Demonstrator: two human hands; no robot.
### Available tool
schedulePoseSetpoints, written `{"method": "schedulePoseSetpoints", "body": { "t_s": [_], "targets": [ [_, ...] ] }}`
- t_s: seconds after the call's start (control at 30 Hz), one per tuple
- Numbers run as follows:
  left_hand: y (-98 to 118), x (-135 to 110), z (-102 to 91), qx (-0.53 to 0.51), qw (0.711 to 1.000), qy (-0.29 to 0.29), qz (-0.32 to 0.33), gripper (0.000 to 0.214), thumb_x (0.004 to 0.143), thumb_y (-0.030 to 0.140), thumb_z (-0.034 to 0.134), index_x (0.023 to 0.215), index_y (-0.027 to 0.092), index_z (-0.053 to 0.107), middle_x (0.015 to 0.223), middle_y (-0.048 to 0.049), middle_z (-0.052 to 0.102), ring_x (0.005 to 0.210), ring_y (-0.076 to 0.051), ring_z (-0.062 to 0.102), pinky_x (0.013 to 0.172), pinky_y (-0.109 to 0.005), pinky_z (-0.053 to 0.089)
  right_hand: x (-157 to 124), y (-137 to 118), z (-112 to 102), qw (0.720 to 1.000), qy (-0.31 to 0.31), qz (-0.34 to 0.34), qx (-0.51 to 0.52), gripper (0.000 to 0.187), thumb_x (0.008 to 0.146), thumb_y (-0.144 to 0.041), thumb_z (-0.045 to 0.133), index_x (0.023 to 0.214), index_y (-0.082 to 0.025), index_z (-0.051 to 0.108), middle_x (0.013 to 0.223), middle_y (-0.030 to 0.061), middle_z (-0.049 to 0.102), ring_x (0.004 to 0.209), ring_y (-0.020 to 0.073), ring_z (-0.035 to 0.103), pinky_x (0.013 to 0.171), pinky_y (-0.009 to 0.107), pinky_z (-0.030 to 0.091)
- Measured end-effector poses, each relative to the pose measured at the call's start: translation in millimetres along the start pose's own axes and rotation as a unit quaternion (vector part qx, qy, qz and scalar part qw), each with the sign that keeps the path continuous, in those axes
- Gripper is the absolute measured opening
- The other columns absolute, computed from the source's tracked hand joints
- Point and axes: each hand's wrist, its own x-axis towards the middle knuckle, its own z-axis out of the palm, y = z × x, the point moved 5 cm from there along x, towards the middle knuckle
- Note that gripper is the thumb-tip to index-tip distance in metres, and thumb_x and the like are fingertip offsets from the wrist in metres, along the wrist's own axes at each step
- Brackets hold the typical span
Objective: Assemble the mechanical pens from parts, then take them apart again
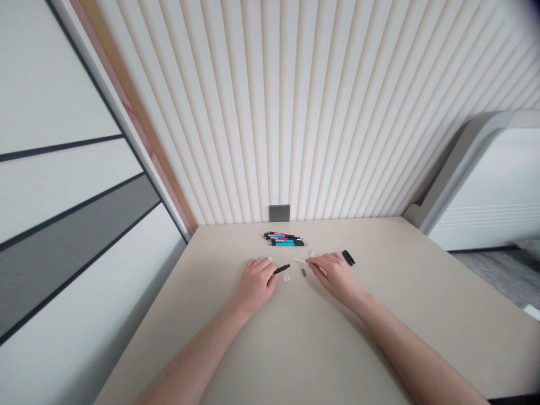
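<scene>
My left hand [255,281] is closed around a black pen barrel [282,269], whose front end points right and slightly upward. Across from it, my right hand [335,274] pinches a thin white rod [300,260] that looks like a pen refill, its tip pointing left towards the barrel. A gap separates barrel and rod. Below the barrel lie several small white pieces [286,278]. A small dark grey piece [304,273] rests on the table between my hands. Small whitish parts [311,254] lie just behind my right fingers; they are too small to name.
Several pens [284,239] in turquoise, red and black lie in a pile towards the back of the beige table [295,349]. Black pen parts [348,257] lie right of my right hand. A ribbed wall with a dark socket [279,212] bounds the back; a white cabinet stands left.
</scene>
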Motion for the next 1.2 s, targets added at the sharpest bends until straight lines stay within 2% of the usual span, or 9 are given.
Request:
{"method": "schedulePoseSetpoints", "body": {
  "t_s": [0.17, 0.3, 0.47, 0.7, 0.9, 1.2],
  "targets": [
    [-0.9, -0.2, 1.5, 0.002, 1.000, 0.003, 0.000, 0.007, 0.090, 0.020, 0.059, 0.084, 0.019, 0.059, 0.086, -0.0030, 0.066, 0.088, -0.021, 0.060, 0.078, -0.036, 0.041, -0.3, 18.4, -5.0, 0.985, -0.011, 0.112, -0.133, 0.030, 0.099, -0.027, 0.041, 0.103, -0.024, 0.070, 0.091, 0.0053, 0.075, 0.086, 0.0195, 0.067, 0.080, 0.029, 0.039],
    [1.4, -0.2, 1.7, 0.000, 1.000, 0.004, 0.011, 0.011, 0.092, 0.021, 0.058, 0.081, 0.019, 0.058, 0.083, -0.0025, 0.066, 0.086, -0.021, 0.060, 0.077, -0.036, 0.041, -1.2, 18.7, -1.6, 0.974, -0.035, 0.146, -0.171, 0.031, 0.099, -0.028, 0.040, 0.103, -0.023, 0.070, 0.091, 0.0070, 0.075, 0.085, 0.0199, 0.068, 0.078, 0.028, 0.040],
    [1.3, -0.1, 0.6, 0.001, 1.000, 0.007, 0.012, 0.012, 0.092, 0.023, 0.058, 0.080, 0.019, 0.058, 0.082, -0.0027, 0.065, 0.085, -0.021, 0.060, 0.077, -0.036, 0.041, -3.4, 15.1, 5.4, 0.970, -0.075, 0.147, -0.177, 0.027, 0.096, -0.029, 0.045, 0.110, -0.023, 0.067, 0.096, 0.0076, 0.074, 0.091, 0.0221, 0.067, 0.078, 0.030, 0.041],
    [2.1, 0.3, 0.4, -0.003, 1.000, 0.008, 0.017, 0.014, 0.092, 0.024, 0.057, 0.079, 0.019, 0.059, 0.081, -0.0022, 0.066, 0.083, -0.020, 0.060, 0.076, -0.035, 0.041, -2.8, 12.6, 6.6, 0.973, -0.091, 0.138, -0.162, 0.023, 0.095, -0.026, 0.049, 0.106, -0.023, 0.068, 0.099, 0.0067, 0.073, 0.095, 0.0226, 0.066, 0.081, 0.030, 0.040],
    [2.7, 0.4, 0.2, 0.002, 1.000, 0.007, 0.023, 0.019, 0.095, 0.026, 0.052, 0.079, 0.019, 0.059, 0.080, -0.0031, 0.066, 0.081, -0.020, 0.060, 0.075, -0.035, 0.041, -2.0, 11.9, 8.5, 0.974, -0.107, 0.146, -0.138, 0.025, 0.096, -0.024, 0.046, 0.106, -0.022, 0.069, 0.099, 0.0075, 0.073, 0.093, 0.0222, 0.067, 0.079, 0.029, 0.041],
    [3.3, 0.0, -0.3, 0.000, 1.000, 0.004, 0.022, 0.017, 0.094, 0.026, 0.054, 0.079, 0.020, 0.058, 0.080, -0.0031, 0.066, 0.082, -0.020, 0.060, 0.076, -0.035, 0.041, -1.2, 12.2, 9.1, 0.975, -0.121, 0.146, -0.114, 0.031, 0.099, -0.025, 0.040, 0.114, -0.022, 0.067, 0.104, 0.0096, 0.071, 0.093, 0.0209, 0.066, 0.081, 0.028, 0.041]
  ]
}}
